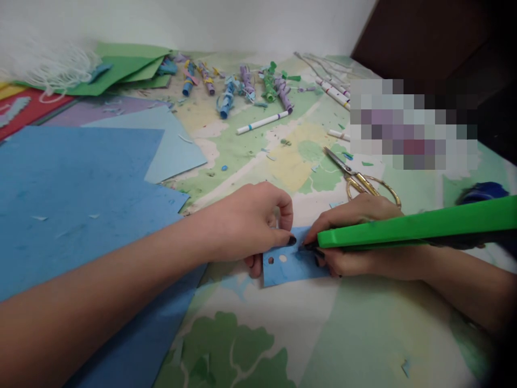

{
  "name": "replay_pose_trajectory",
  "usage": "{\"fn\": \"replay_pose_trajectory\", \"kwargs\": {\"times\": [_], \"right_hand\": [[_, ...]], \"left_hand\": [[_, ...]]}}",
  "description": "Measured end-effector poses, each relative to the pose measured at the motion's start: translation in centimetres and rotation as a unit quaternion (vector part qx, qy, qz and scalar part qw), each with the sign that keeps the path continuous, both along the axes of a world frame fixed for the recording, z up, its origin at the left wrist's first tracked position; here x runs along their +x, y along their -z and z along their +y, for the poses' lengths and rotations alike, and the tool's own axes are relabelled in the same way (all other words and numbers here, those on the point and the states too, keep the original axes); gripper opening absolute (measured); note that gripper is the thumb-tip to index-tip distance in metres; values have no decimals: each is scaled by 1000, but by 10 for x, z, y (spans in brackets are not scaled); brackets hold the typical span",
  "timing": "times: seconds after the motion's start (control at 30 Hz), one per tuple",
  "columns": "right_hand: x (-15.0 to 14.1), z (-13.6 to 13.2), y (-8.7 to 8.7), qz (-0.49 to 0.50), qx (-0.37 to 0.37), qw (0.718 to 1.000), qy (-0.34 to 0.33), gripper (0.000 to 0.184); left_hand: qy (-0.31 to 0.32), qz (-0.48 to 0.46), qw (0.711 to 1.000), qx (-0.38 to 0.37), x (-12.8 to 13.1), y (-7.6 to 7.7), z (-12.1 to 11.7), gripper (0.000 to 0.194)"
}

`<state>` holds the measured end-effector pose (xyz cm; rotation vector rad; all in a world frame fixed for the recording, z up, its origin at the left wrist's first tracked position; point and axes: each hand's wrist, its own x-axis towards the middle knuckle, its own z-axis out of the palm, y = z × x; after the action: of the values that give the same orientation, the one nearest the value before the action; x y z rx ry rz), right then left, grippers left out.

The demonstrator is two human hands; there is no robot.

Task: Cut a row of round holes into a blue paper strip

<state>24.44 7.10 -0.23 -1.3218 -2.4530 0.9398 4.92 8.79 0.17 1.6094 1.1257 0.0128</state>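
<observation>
A small piece of blue paper [283, 276] with round holes near its left end lies on the patterned tablecloth before me. My left hand [258, 221] has its fingers curled, and the thumb presses on the paper's upper part. In my right hand [355, 231] is a long green tool [420, 223], dark underneath, whose front end points down at the paper. Its tip is hard to make out among the fingers. Just beyond my right hand lie gold-handled scissors [357, 180], blades pointing up and left.
At left, large blue sheets [81, 205] lie under my left forearm. Farther back are green sheets [133, 64], white string [52, 62] and several rolled paper figures [228, 97]. A white marker [264, 123] lies before them. A dark blue object [482, 191] sits at right.
</observation>
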Motion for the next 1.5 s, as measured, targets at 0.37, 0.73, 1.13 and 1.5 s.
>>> {"fn": "replay_pose_trajectory", "kwargs": {"times": [0.37, 0.73, 1.13, 1.5], "right_hand": [[3, 1, -2, 34, -17, 998, -45, 19], [5, 1, 14, 6, 89, 994, -55, 14], [4, 0, 14, -49, 159, 982, -93, 18], [6, 0, 14, -53, 166, 980, -100, 16]], "left_hand": [[-9, 50, 995, -85, 2, -5, -15, 6], [32, 133, 974, 183, 8, -5, -11, 3], [45, 139, 965, 219, 5, -1, -10, 4], [54, 134, 963, 230, 5, 0, -9, 6]]}}
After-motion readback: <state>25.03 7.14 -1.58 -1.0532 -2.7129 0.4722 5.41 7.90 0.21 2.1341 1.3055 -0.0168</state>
